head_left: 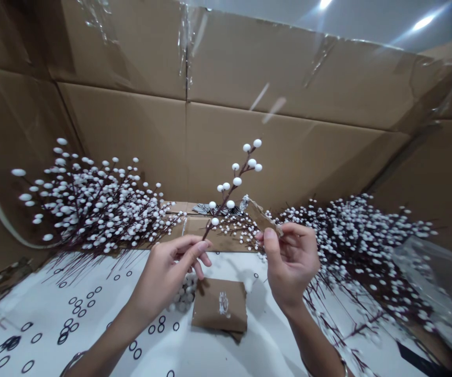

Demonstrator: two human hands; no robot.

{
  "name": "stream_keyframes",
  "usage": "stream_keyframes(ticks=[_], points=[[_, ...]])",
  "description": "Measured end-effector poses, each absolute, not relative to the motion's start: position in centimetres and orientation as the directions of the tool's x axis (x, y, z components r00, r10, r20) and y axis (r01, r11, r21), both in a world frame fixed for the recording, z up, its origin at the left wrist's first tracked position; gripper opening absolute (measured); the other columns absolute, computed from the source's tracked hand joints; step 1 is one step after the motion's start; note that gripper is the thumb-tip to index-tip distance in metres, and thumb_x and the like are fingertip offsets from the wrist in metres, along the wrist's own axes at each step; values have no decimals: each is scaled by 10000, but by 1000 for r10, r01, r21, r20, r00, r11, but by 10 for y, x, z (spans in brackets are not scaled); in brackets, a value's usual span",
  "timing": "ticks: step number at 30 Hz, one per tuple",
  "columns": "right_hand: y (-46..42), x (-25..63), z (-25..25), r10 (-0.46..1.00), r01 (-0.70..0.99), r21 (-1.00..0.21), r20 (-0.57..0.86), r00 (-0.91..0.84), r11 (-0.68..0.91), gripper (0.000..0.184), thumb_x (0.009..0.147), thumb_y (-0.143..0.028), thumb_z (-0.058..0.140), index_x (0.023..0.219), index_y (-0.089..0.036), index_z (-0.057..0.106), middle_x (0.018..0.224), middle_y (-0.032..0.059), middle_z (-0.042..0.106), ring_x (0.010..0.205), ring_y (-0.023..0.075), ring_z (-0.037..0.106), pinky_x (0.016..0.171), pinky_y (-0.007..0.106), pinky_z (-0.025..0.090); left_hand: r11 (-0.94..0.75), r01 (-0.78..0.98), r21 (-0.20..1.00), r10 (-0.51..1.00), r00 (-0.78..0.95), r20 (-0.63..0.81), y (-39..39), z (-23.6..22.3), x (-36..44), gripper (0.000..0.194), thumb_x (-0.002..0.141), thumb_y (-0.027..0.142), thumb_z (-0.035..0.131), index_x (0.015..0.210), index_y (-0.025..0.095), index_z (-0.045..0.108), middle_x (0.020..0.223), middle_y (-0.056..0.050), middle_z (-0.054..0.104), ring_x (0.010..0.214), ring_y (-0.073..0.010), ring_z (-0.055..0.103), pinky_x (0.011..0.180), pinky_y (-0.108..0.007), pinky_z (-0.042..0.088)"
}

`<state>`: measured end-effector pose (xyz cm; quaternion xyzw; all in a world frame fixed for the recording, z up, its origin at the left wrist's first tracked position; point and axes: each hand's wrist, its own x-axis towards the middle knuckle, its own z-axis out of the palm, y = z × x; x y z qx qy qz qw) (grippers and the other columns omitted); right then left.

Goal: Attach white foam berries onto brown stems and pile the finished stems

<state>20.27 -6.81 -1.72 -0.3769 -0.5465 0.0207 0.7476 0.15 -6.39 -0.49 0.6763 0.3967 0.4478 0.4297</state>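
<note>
Artificial white-berry spray (230, 191) held upright at centre, above a white sheet printed with black rings (41, 319). The left hand (167, 273) is nearly closed, its thumb and fingers pinching the spray's dark stem near the base. The right hand (292, 262) is half open, with thumb and fingertips apparently gripping the lower end of a brown cardboard strip (261, 215); the exact contact is partly hidden. Large heaps of similar sprays, the left heap (92, 204) and the right heap (351, 235), lie on either side against a cardboard wall (187, 146), showing many pieces already gathered. Still on the sheet, between the hands, are loose white berries (184, 296) just beside a folded cardboard pad (220, 309). A clear plastic bag (430, 277) lies at far right.
</note>
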Motion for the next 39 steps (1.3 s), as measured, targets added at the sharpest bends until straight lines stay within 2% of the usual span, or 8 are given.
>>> stream_keyframes(ticks=[7,11,19,30,39], points=[[-68,204,-18,452,397,-586,805,384,706,148,842,-151,644,938,-194,539,738,-15,654,629,118,689,582,205,566,-326,149,933,928,240,286,-62,-2,-3,293,933,424,559,902,152,665,773,-38,703,573,-126,647,530,-223,465],[-68,204,-14,443,392,-592,798,409,704,145,855,-181,638,943,-193,523,738,-8,668,626,124,694,573,215,571,-305,135,943,932,247,266,-58,-3,-7,303,934,435,559,960,153,665,796,-41,707,586,-121,653,544,-218,471],[-63,210,-1,444,299,-647,725,526,701,192,850,-210,669,925,-179,495,762,6,710,680,141,717,597,230,580,-232,117,966,922,342,180,-61,-8,-4,356,970,440,485,1080,136,633,812,-52,697,585,-125,651,526,-227,455],[-55,220,1,446,272,-656,707,550,704,203,860,-233,657,921,-184,470,799,18,714,689,142,712,625,255,560,-251,196,948,876,462,137,-64,-10,3,368,987,441,435,1050,147,647,800,-48,694,561,-116,644,517,-219,445],[-53,220,1,433,258,-644,708,558,720,199,855,-226,665,923,-182,484,791,15,716,694,145,717,635,251,570,-253,215,943,871,475,126,-63,-15,1,379,990,452,435,1061,150,652,805,-29,699,557,-99,640,505,-202,432]])
